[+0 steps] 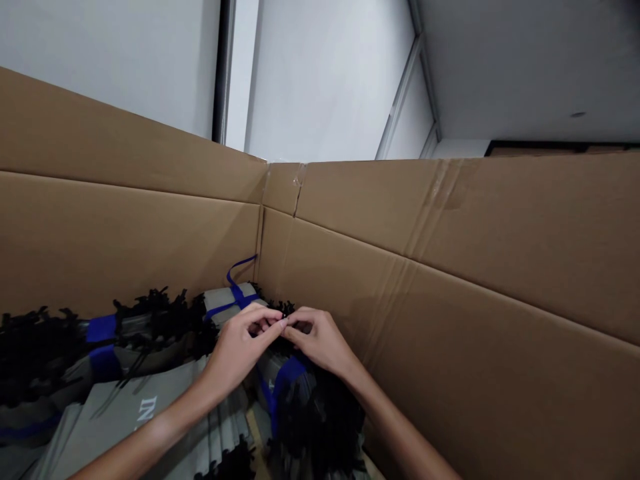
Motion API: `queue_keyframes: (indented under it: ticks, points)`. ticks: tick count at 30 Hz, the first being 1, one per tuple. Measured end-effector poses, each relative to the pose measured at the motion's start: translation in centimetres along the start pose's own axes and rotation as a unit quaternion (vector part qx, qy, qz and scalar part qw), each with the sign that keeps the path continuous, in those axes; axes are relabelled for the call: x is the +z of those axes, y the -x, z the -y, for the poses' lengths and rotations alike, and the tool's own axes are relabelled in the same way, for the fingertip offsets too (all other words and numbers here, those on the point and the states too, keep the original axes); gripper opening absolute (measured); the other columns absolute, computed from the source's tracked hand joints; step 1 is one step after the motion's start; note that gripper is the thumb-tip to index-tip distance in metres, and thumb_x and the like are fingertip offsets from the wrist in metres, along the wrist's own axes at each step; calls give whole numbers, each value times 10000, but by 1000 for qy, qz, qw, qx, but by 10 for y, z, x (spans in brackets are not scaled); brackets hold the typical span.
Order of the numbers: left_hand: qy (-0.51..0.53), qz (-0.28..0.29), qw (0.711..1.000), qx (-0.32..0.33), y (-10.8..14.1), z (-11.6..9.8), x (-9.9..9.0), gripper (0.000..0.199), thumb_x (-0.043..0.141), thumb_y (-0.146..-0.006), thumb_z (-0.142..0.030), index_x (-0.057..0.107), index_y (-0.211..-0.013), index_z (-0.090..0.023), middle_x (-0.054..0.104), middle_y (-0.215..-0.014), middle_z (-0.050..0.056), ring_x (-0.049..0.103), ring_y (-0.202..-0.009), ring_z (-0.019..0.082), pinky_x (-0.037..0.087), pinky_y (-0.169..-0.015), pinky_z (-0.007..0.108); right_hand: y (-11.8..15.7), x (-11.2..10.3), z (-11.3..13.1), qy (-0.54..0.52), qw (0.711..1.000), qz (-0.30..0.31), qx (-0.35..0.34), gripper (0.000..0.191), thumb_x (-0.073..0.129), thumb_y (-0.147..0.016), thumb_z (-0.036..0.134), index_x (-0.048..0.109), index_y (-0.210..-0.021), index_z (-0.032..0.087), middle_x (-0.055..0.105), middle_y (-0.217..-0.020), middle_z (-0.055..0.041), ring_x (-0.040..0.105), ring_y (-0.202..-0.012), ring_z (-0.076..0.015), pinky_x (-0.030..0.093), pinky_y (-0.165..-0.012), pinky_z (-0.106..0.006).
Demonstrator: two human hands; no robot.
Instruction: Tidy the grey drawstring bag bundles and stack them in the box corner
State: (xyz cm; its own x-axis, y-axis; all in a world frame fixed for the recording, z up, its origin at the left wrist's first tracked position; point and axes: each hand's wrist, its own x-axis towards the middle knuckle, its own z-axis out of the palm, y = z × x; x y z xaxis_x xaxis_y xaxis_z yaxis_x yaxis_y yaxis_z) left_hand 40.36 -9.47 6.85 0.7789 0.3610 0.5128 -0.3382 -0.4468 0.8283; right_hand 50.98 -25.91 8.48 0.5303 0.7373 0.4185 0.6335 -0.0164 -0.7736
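Note:
My left hand (251,333) and my right hand (314,333) meet near the middle of the view, fingertips pinched together. Whatever lies between the fingertips is too small to make out. Beneath and around them are bundles of grey bags with black fringed cords. A blue ribbon (240,293) crosses the grey bundle just behind my left hand, with a loose end reaching up the box corner. Under my right forearm sits another bundle with black cords (320,413) and a blue band (289,373).
Tall cardboard walls (475,320) rise behind and to the right, meeting at a corner. A grey stack with white letters (125,407) lies at the lower left, beside a blue-banded bundle (103,330). White panels (330,80) stand beyond the box.

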Motion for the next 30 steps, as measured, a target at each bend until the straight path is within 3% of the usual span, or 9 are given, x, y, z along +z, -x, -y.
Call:
queue_keyframes:
  ticks: [6,11,14,19,21,24,25,27,30]
  points:
    - [13,65,997,-28,0,13,-5,441,642,-956,-543,786,-1200,-205,820,-1047,92,769,-952,259,600,-863,365,-7,-19,2,20,999,35,24,342,775,-932,498,815,-810,181,643,-712,10,570,-647,-141,397,-613,-249]
    - [-15,138,990,-20,-4,23,-6,334,709,-914,-510,861,-998,-225,843,-1066,94,776,-1023,297,565,-916,377,-14,-30,7,40,996,66,35,459,797,-898,601,771,-735,173,582,-619,33,528,-584,-122,347,-562,-239]
    - [-34,155,987,-6,-6,26,-1,313,726,-894,-508,864,-871,-228,825,-992,84,760,-957,286,537,-861,359,-17,-32,11,60,995,74,31,404,802,-900,545,794,-748,170,621,-626,26,542,-599,-125,348,-566,-240]
    - [-57,150,987,0,-2,27,8,379,640,-958,-510,862,-857,-220,791,-935,83,729,-918,273,494,-840,356,-16,-38,16,96,992,79,21,263,803,-896,397,803,-759,172,678,-647,20,569,-614,-131,378,-586,-241]
    - [-57,147,987,-3,1,26,12,384,624,-966,-489,852,-826,-214,785,-919,82,730,-904,266,492,-829,350,-10,-44,23,111,992,56,16,202,798,-899,366,809,-840,172,725,-726,-2,604,-668,-146,415,-620,-246]
    - [-54,144,988,-9,4,24,15,373,626,-965,-459,847,-787,-217,783,-910,76,735,-894,256,491,-819,338,8,-54,41,162,986,-25,-19,248,756,-947,329,786,-1147,187,754,-974,-54,637,-777,-163,479,-695,-262]
    - [-54,143,988,-11,4,23,16,363,635,-961,-452,849,-782,-219,782,-908,73,735,-887,254,489,-813,335,15,-56,46,208,976,-48,-49,271,728,-977,318,767,-1221,206,735,-1019,-59,636,-781,-160,493,-703,-265]
    - [-54,141,988,-13,5,23,17,344,649,-953,-438,852,-779,-221,778,-904,70,730,-873,251,484,-798,331,26,-55,52,327,939,-32,-102,278,676,-1030,281,751,-1296,257,704,-1062,-60,649,-813,-167,509,-701,-271]
    - [-59,140,988,-9,4,23,18,317,655,-941,-409,848,-771,-224,767,-887,67,713,-856,249,470,-782,328,32,-41,42,520,834,46,-182,326,666,-1058,240,714,-1379,263,708,-1051,-73,670,-940,-224,522,-664,-294]
